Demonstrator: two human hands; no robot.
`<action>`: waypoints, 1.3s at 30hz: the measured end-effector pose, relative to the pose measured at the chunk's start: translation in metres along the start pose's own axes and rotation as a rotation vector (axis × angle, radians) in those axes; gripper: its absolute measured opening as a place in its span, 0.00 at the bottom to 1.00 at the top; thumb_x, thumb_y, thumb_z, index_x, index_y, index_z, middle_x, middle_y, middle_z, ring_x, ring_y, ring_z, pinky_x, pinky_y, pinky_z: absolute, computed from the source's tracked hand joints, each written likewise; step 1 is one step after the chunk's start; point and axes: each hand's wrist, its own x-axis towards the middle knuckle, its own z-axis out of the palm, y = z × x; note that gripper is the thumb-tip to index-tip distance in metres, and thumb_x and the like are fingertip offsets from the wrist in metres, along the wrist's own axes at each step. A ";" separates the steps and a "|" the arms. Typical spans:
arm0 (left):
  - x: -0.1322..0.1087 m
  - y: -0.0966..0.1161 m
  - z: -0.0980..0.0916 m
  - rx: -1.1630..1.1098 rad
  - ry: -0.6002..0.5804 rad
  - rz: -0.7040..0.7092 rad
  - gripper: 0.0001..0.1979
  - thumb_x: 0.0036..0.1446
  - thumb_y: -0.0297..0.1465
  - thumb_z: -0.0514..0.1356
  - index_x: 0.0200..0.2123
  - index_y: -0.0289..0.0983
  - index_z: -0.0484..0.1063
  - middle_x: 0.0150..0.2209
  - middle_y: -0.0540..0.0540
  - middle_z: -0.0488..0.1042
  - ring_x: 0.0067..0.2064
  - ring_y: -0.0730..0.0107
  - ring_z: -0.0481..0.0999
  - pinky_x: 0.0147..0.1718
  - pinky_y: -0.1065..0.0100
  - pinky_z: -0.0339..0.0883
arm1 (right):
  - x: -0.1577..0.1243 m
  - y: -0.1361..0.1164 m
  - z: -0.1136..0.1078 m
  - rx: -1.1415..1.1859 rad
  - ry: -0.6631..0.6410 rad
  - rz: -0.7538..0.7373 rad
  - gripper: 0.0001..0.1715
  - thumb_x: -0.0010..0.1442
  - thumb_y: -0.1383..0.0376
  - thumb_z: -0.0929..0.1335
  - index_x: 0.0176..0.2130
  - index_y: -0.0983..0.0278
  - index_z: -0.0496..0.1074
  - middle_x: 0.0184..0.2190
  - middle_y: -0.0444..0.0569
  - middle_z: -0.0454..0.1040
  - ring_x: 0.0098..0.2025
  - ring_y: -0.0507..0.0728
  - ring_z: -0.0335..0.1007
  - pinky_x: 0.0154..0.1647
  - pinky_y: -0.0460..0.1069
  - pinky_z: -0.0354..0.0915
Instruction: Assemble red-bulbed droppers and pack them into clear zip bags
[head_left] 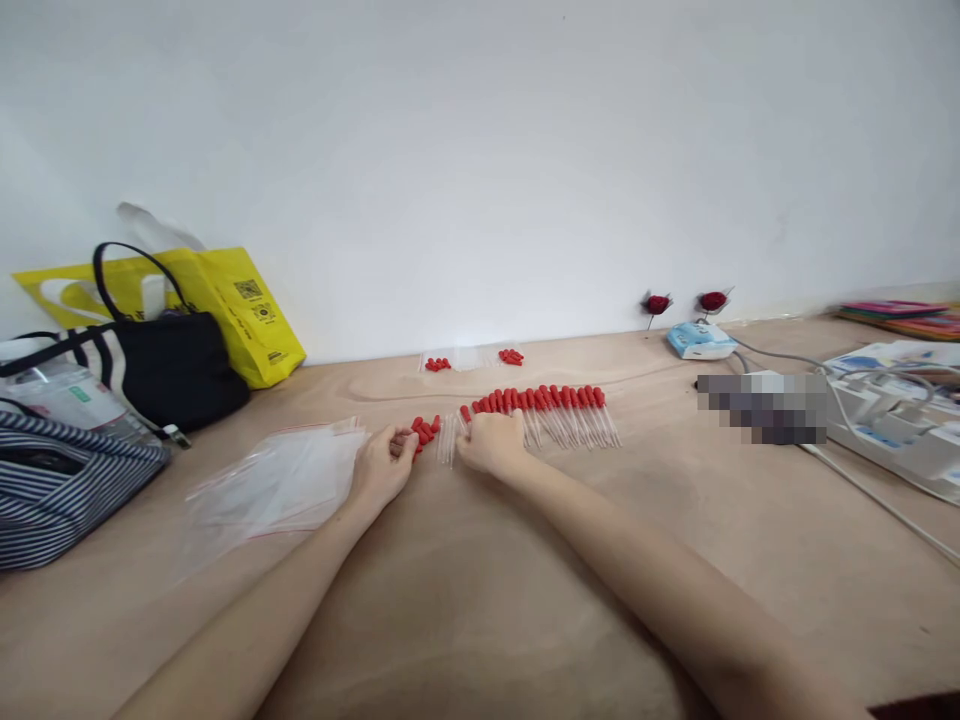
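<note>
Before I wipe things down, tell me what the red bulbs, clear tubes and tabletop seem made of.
Red bulbs: probably rubber, matte; rounded, opaque. Clear tubes: glass or hard plastic, smooth; straight and see-through. Tabletop: likely wood or wood-look laminate, dull; wavy grain.

My left grip (384,465) covers some of the red caps (425,431), and I cannot tell if one is held inside the fingers. My right grip (491,442) hides the lower part of several droppers (570,400); its fingertips are too blurred to judge, as are the ends of the clear tubes (447,440). Both my forearms are cut by the bottom edge. The black bag (187,370) hides part of the yellow bag (259,335), whose small print is unreadable. The left edge cuts the striped bag (90,485), the right edge the coloured sheets (904,318). Square blocks mask one object (761,405) completely.
</note>
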 end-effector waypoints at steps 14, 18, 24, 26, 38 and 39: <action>0.002 0.006 -0.009 0.012 -0.090 -0.181 0.19 0.47 0.32 0.57 0.44 0.31 0.63 0.32 0.44 0.75 0.30 0.67 0.75 0.31 0.69 0.67 | -0.084 0.116 0.000 0.176 0.307 -0.448 0.07 0.57 0.65 0.62 0.28 0.64 0.65 0.24 0.46 0.70 0.29 0.53 0.62 0.35 0.50 0.51; 0.000 0.007 -0.019 0.016 -0.046 -0.223 0.17 0.46 0.29 0.56 0.42 0.34 0.62 0.29 0.48 0.74 0.30 0.68 0.75 0.31 0.70 0.66 | -0.081 0.121 0.002 0.200 0.306 -0.447 0.08 0.59 0.67 0.60 0.36 0.64 0.67 0.27 0.48 0.71 0.33 0.55 0.63 0.35 0.50 0.53; -0.030 0.035 -0.017 -0.060 -0.067 0.183 0.11 0.48 0.29 0.55 0.37 0.37 0.64 0.31 0.48 0.71 0.32 0.68 0.73 0.33 0.68 0.66 | -0.082 0.118 0.000 0.178 0.296 -0.478 0.09 0.58 0.68 0.60 0.36 0.63 0.69 0.28 0.47 0.71 0.33 0.54 0.64 0.36 0.50 0.53; -0.044 0.047 -0.007 -0.122 -0.229 0.382 0.11 0.50 0.28 0.55 0.40 0.37 0.63 0.32 0.48 0.72 0.33 0.69 0.72 0.35 0.68 0.66 | -0.083 0.117 -0.001 0.180 0.286 -0.485 0.08 0.58 0.67 0.61 0.34 0.63 0.69 0.28 0.47 0.72 0.32 0.53 0.65 0.37 0.51 0.52; -0.060 0.055 0.017 -0.145 -0.240 0.570 0.07 0.54 0.30 0.55 0.34 0.38 0.73 0.35 0.46 0.71 0.37 0.67 0.70 0.38 0.65 0.63 | -0.084 0.113 0.002 0.225 0.225 -0.559 0.09 0.59 0.66 0.61 0.34 0.63 0.70 0.31 0.48 0.72 0.35 0.53 0.66 0.40 0.52 0.54; -0.060 0.056 0.016 -0.135 -0.229 0.565 0.07 0.54 0.30 0.55 0.34 0.38 0.72 0.34 0.47 0.72 0.37 0.67 0.69 0.38 0.64 0.63 | -0.084 0.112 0.003 0.241 0.226 -0.556 0.09 0.59 0.66 0.60 0.35 0.63 0.70 0.32 0.48 0.72 0.35 0.53 0.67 0.41 0.52 0.54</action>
